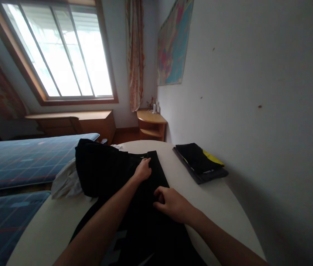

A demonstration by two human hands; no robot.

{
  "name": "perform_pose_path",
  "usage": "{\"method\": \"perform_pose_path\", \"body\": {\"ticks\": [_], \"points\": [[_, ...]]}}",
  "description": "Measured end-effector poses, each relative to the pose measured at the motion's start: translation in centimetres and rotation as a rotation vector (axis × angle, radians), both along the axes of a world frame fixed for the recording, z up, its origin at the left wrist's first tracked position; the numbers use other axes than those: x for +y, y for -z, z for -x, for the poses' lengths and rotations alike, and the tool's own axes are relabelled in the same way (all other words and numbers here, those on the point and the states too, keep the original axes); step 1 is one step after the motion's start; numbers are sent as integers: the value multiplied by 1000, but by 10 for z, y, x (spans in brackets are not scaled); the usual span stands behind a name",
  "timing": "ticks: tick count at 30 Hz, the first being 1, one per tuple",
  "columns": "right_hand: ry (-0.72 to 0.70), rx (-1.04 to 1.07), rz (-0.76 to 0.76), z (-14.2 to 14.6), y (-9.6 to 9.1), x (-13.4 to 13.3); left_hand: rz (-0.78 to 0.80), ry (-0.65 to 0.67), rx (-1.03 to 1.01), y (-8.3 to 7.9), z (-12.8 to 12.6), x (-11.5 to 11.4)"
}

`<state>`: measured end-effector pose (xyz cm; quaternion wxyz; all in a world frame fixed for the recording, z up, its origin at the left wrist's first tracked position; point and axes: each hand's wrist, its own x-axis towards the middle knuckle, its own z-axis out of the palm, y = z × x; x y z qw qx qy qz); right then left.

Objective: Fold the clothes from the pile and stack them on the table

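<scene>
A black garment (145, 229) lies spread over the near part of the round table, with pale grey and white marks low down and a small white label by its far edge. My left hand (143, 170) is at that far edge, its fingers closed on the cloth and the index finger reaching forward. Nearer to me, my right hand (174, 204) rests beside the garment's right edge with fingers curled in against the fabric. Dark cloth makes its folds and the exact grip hard to see. A bulky black bundle of cloth (98, 168) sits to the left.
A folded stack of dark clothes (200, 162) with a yellow patch lies on the right of the cream round table (228, 221). Pale crumpled cloth (67, 180) hangs at the left rim. Plaid-covered beds (34, 159) stand left, the wall (269, 147) right, a corner shelf (152, 118) beyond.
</scene>
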<state>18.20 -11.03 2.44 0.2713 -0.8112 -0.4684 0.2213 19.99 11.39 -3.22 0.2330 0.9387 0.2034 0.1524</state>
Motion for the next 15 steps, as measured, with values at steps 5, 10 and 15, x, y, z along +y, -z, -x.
{"method": "perform_pose_path", "body": {"ticks": [5, 10, 15], "points": [[-153, 252, 96, 3, 6, -2, -132, 10, 27, 2, 7, 0], [-102, -14, -39, -2, 14, 5, -239, 21, 29, 2, 16, -5], [-147, -322, -131, -8, 29, 15, -329, -19, 38, 3, 22, -7]]}}
